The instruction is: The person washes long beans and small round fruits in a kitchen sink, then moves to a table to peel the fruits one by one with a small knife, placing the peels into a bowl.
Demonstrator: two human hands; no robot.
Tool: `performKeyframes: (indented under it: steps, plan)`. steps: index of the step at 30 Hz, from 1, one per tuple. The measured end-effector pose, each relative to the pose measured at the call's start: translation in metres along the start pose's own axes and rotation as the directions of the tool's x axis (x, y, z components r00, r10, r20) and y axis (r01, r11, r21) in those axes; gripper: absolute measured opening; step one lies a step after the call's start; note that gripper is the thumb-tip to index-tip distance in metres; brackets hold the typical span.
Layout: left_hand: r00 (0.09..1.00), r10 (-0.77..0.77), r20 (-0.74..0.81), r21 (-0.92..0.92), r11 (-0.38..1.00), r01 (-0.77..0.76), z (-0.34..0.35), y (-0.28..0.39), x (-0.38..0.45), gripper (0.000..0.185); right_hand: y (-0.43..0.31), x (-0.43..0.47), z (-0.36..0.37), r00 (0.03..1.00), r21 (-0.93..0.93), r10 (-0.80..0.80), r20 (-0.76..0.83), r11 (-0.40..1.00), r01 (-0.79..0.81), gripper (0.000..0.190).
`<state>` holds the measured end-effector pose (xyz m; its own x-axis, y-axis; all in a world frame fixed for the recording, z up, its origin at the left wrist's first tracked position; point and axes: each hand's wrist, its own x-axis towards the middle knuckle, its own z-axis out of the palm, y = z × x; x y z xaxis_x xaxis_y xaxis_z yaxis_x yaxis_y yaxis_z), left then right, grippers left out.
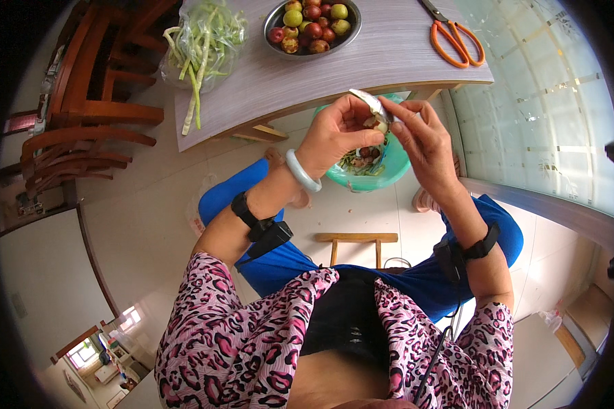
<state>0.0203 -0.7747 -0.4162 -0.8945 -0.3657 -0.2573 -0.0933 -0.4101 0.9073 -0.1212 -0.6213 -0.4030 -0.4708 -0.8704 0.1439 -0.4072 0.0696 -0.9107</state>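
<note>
My left hand [337,133] pinches a small, partly pale piece of food [381,126] between thumb and fingers, above a green plastic bin [401,176]. My right hand [427,140] grips a shiny metal tool [369,101], seemingly a small blade, whose tip points up and left over my left fingers; its handle is hidden. The tool touches the piece, and the fingers cover much of both. Inside the bin lie green and brown scraps [360,166]. On the table beyond, a metal bowl [357,37] holds several red and green round fruits [313,30].
The wooden table's near edge [286,108] runs just beyond my hands. Long green stalks [200,66] in a clear plastic bag lie at its left, orange-handled scissors [455,43] at its right. Wooden chairs [89,135] stand left; a frosted glass panel [537,102] is at right.
</note>
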Motion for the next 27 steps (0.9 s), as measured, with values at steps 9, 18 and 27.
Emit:
performKeyframes:
  steps: [9,18,27]
  plan:
    - [0.998,0.059,0.034,-0.046,0.997,-0.057,0.003,0.006,0.005,0.038,-0.007,0.001,-0.003,1.000,0.039,-0.019,-0.025,0.999,0.020,0.034]
    - [0.994,0.081,0.071,-0.042,0.996,-0.079,0.004,0.009,0.003,0.038,0.004,0.008,-0.009,0.997,0.011,0.055,-0.052,0.998,-0.054,0.030]
    - [0.954,0.291,0.069,0.512,0.811,-0.284,0.004,0.011,0.002,0.043,0.002,0.000,-0.002,0.948,0.494,0.286,0.138,0.810,-0.317,0.036]
